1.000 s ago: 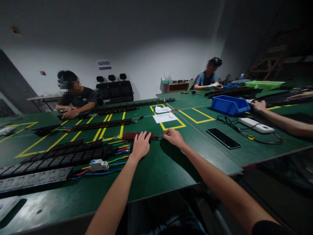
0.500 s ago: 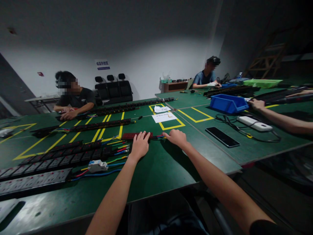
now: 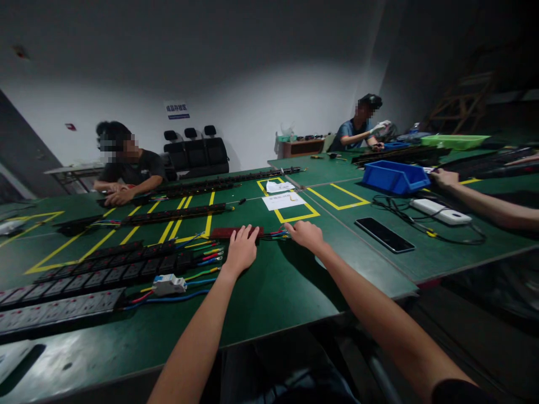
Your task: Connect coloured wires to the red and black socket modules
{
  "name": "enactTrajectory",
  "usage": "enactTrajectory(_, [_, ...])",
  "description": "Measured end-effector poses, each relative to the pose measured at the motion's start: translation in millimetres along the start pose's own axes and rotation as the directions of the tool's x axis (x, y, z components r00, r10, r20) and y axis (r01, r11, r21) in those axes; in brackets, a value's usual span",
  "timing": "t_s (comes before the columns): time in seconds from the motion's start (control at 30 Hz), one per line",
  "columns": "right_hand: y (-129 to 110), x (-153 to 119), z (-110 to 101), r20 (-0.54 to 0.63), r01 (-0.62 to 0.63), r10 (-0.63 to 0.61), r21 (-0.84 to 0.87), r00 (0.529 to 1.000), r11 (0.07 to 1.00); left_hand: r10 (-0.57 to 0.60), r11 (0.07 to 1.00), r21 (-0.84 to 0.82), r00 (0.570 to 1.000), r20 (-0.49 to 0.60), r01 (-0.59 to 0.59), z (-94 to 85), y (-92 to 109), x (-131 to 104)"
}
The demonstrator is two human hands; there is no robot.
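Note:
My left hand (image 3: 242,249) rests with fingers spread on a dark red block (image 3: 219,232), which lies flat on the green table (image 3: 269,292). Coloured wires (image 3: 273,235) come out of the block's right end. At their tips is my right hand (image 3: 306,234), its fingers curled together; what they pinch, if anything, is too small to make out. Left of my left hand lie several black socket strips (image 3: 92,278) with coloured leads, and a white breaker (image 3: 169,284) sits among the wires.
Right of my hands are a black phone (image 3: 384,235), a white power strip (image 3: 441,211) with a black cable, and a blue bin (image 3: 394,177). Papers (image 3: 283,201) lie ahead. One person sits at the far left, another at the far right; someone's hand (image 3: 445,178) is beside the bin.
My right hand has shifted very slightly to the right, showing a little more of the wire tips. The far-right person has raised a gloved hand. My left hand stays on the block.

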State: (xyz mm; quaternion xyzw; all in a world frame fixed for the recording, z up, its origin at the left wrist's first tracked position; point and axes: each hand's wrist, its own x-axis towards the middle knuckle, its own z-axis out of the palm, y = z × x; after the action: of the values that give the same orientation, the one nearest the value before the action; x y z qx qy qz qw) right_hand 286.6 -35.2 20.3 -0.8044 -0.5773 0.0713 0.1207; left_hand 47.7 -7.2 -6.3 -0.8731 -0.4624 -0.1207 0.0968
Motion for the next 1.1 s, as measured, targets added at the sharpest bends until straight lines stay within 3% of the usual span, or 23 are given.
enactTrajectory(0.13, [0.8, 1.0, 2.7, 0.018, 0.02, -0.02, -0.001, 1.0, 1.0, -0.003, 1.0, -0.005, 1.0, 0.008, 0.003, -1.2, 0.7, -0.2])
enactTrajectory(0.37, [-1.7, -0.2, 7.3, -0.064, 0.116, -0.109, 0.119, 0.992, 0.986, -0.002, 1.0, 0.002, 1.0, 0.008, 0.002, -3.4, 1.5, -0.7])
enactTrajectory(0.57, [-7.1, 0.1, 16.8, -0.097, 0.063, -0.043, 0.214, 0.994, 0.975, 0.002, 1.0, -0.005, 1.0, 0.001, -0.002, -2.6, 1.2, -0.5])
enactTrajectory(1.1, [-7.9, -1.4, 16.1, -0.105, 0.074, -0.057, 0.159, 0.993, 0.985, -0.001, 1.0, -0.01, 1.0, 0.005, 0.001, -2.5, 1.4, 0.0])
